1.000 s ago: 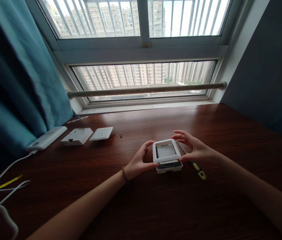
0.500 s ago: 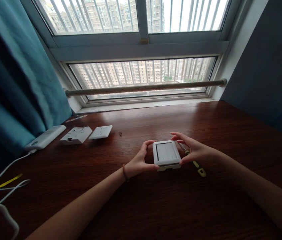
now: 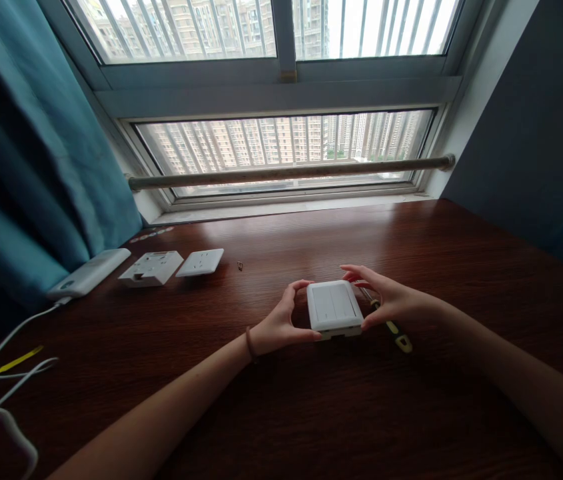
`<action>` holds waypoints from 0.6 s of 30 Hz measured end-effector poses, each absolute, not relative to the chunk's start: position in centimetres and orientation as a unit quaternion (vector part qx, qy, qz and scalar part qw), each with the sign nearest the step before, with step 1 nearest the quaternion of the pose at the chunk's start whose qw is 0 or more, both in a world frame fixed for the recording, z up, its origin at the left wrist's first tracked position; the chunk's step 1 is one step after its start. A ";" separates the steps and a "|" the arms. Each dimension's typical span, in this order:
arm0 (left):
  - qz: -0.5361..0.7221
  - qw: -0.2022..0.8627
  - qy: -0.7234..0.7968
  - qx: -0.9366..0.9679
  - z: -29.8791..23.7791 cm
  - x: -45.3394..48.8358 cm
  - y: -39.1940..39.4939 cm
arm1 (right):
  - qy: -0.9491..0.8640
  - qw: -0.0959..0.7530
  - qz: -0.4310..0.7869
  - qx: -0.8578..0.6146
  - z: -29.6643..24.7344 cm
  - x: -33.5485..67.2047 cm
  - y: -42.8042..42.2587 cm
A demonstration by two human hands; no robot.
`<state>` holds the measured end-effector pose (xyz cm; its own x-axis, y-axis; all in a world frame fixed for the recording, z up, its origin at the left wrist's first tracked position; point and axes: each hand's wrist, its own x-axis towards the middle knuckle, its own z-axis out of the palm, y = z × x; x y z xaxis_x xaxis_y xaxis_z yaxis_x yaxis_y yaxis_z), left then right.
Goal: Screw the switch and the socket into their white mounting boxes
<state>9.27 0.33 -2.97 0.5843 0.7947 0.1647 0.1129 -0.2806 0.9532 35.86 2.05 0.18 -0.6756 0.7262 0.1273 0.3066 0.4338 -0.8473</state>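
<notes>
A white wall switch (image 3: 334,308) with its cover frame seated on it rests on the dark wooden desk (image 3: 281,400) in front of me. My left hand (image 3: 278,325) pinches its left edge between thumb and fingers. My right hand (image 3: 386,298) grips its right edge, fingers curled over the far corner. A screwdriver with a yellow and dark handle (image 3: 395,335) lies on the desk just under my right hand.
At the back left lie a white socket base (image 3: 151,268), a white socket faceplate (image 3: 201,262), a white power bank (image 3: 89,272) with white cables (image 3: 8,373), and a small screw (image 3: 240,266). A teal curtain (image 3: 31,153) hangs left; a window rail (image 3: 291,172) runs behind.
The white frame was held tilted above the switch body a second ago. Both hands have lowered it, and it now sits flat and flush on the switch.
</notes>
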 end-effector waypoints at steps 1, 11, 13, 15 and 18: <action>0.333 0.512 0.312 0.728 -2.9 9.3 0.3 | -0.810 0.244 0.427 -0.319 0.1 35.9 2.1; 0.324 0.536 0.312 0.715 -2.4 9.5 0.1 | -0.806 0.231 0.442 -0.319 -0.2 36.1 2.2; 0.326 0.537 0.309 0.714 -2.5 9.5 0.1 | -0.804 0.232 0.447 -0.316 -0.2 36.1 2.2; 0.326 0.534 0.311 0.715 -2.5 9.5 0.1 | -0.803 0.231 0.451 -0.314 -0.3 36.2 2.2; 0.324 0.532 0.317 0.715 -2.5 9.5 0.1 | -0.802 0.231 0.452 -0.315 -0.2 36.2 2.2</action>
<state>9.48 0.08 -2.51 0.5897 0.7977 0.1259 0.1084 -0.2326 0.9665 36.18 2.22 -0.19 -0.6948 0.7141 0.0860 0.2965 0.3934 -0.8702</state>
